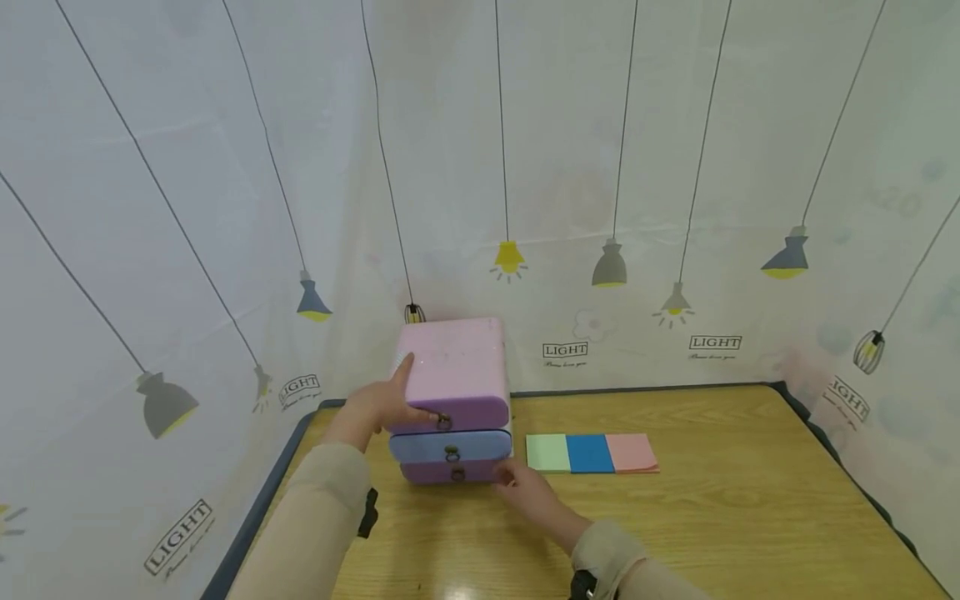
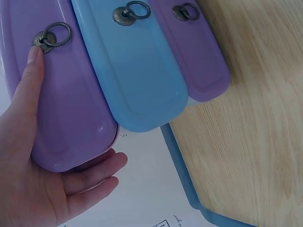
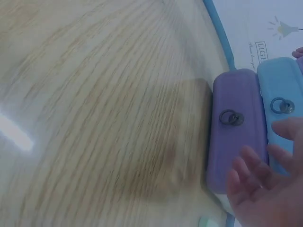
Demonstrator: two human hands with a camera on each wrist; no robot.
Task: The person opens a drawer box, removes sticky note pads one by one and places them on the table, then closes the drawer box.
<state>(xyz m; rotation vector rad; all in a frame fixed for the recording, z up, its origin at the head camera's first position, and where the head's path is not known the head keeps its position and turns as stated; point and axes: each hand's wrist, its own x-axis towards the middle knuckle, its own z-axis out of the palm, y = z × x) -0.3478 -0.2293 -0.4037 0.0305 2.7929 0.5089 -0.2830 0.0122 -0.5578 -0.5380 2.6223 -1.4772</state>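
Note:
A small drawer cabinet (image 1: 453,358) with a pink top stands against the back wall. Its fronts are purple at the top (image 2: 78,104), light blue in the middle (image 2: 137,71) and purple at the bottom (image 3: 236,151), each with a bronze ring pull. My left hand (image 1: 382,404) rests at the cabinet's upper left corner. Its straight thumb (image 2: 31,78) lies on the top front beside the ring pull, and the other fingers extend along the left side. By the right end of the lower drawers is my right hand (image 1: 528,496), fingers loosely bent and holding nothing.
Right of the cabinet, three sticky note pads lie in a row: green (image 1: 547,453), blue (image 1: 590,453) and pink (image 1: 632,452). The wooden table (image 1: 720,508) has a dark edge. A white lamp-print sheet (image 1: 675,167) hangs behind and on both sides.

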